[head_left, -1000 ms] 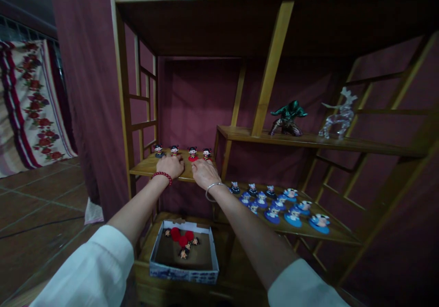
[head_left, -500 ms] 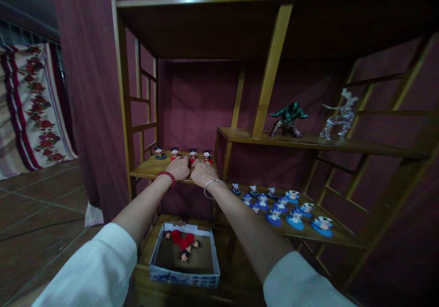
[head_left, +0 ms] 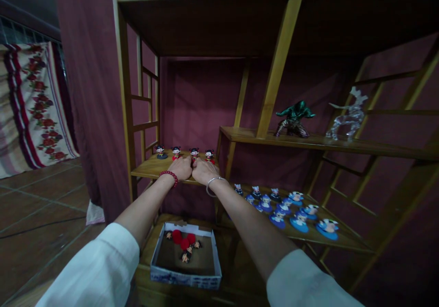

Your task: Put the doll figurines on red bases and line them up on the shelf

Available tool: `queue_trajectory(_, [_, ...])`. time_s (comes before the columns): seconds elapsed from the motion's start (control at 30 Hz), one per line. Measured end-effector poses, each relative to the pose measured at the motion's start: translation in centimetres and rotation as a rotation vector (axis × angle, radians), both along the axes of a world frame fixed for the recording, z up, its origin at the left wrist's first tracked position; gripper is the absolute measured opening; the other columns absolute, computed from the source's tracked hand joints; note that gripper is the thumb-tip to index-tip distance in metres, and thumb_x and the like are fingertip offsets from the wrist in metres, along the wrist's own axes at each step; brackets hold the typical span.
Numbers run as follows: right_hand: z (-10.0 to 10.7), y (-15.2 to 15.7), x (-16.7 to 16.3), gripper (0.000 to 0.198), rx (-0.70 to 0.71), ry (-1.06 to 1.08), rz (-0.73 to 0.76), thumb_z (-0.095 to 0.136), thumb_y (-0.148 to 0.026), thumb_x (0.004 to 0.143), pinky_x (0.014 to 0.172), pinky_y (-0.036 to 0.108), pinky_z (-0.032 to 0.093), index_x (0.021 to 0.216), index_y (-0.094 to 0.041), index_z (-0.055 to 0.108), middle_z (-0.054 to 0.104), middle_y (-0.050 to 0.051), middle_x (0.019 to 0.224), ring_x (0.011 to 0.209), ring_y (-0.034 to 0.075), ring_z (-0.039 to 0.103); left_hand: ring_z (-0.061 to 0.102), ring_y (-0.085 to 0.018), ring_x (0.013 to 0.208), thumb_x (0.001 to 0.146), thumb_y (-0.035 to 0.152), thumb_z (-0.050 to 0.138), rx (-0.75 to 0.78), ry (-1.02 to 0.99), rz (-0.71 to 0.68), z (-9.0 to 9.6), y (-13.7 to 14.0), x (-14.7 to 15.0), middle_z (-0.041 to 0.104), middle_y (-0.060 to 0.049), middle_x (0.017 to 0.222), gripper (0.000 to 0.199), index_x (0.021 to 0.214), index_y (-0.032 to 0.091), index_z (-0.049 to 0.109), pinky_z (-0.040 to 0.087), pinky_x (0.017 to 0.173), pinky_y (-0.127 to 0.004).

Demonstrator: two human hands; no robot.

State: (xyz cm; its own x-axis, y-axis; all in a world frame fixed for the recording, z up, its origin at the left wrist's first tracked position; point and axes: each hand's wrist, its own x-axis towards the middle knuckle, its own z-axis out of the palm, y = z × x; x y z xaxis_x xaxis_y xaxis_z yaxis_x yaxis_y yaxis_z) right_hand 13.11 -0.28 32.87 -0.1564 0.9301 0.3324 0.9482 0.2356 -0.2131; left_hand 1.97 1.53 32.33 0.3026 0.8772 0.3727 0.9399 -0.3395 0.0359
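My left hand (head_left: 181,167), with a red bead bracelet (head_left: 169,175) at its wrist, reaches to the small left shelf (head_left: 146,169). Beside it, almost touching, is my right hand (head_left: 204,170), wearing a silver bangle (head_left: 213,182). The fingers of both curl together at the lower part of a black-haired doll figurine (head_left: 194,152); fingertips and base are mostly hidden. Similar figurines stand in the same row: one (head_left: 176,152) behind my left hand, one (head_left: 209,154) behind my right, and one on a dark base (head_left: 160,152) at the far left.
Below, a shallow cardboard box (head_left: 185,279) holds several red figurines (head_left: 184,244) lying down. On the lower right shelf stand several blue and purple figurines (head_left: 277,218). Above them are a green-and-bronze figure (head_left: 295,117) and a clear deer figurine (head_left: 350,115). A wooden upright (head_left: 279,69) divides the shelves.
The view has shifted slightly, so the shelf's right side appears a little further right. Both hands stay at the same figurine, drawn slightly closer together.
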Motion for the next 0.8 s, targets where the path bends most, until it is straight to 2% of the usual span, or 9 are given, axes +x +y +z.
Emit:
queue_trajectory(0.5, [0.0,-0.3,0.0,0.029,-0.006,-0.009,0.022,0.041,-0.024,0.071,0.073,0.031,0.04,0.095,-0.02,0.056,0.063,0.008,0.096,0.092,0.023,0.056,0.06,-0.02,0.083,0.074,0.017,0.036,-0.005,-0.056,0.079,0.0,-0.5,0.1,0.064,-0.013,0.091,0.027,0.094,0.014,0.053,0.043,0.067,-0.027])
queue_trajectory(0.63, [-0.3,-1.4,0.0,0.029,0.095,0.041,-0.015,0.039,-0.019,0.072,0.078,0.031,0.038,0.096,-0.015,0.055,0.061,0.011,0.096,0.093,0.022,0.053,0.06,-0.02,0.081,0.074,0.018,0.036,0.037,-0.076,0.087,0.0,-1.0,0.1,0.064,-0.012,0.089,0.027,0.092,0.014,0.056,0.044,0.067,-0.027])
queue_trajectory(0.73, [-0.4,-2.4,0.0,0.033,0.21,0.088,-0.104,0.038,-0.017,0.073,0.086,0.032,0.033,0.101,-0.01,0.053,0.055,0.014,0.106,0.1,0.023,0.047,0.058,-0.02,0.084,0.073,0.015,0.037,0.145,-0.096,0.088,0.0,-1.5,0.0,0.063,-0.011,0.089,0.026,0.089,0.015,0.058,0.043,0.072,-0.026])
queue_trajectory(0.8, [-0.5,-3.0,0.1,0.037,0.21,0.097,-0.158,0.039,-0.017,0.073,0.089,0.034,0.03,0.106,-0.008,0.05,0.048,0.016,0.115,0.105,0.024,0.044,0.057,-0.019,0.086,0.073,0.013,0.037,0.21,-0.103,0.047,-0.1,-1.7,-0.1,0.062,-0.011,0.089,0.027,0.088,0.015,0.059,0.042,0.075,-0.026])
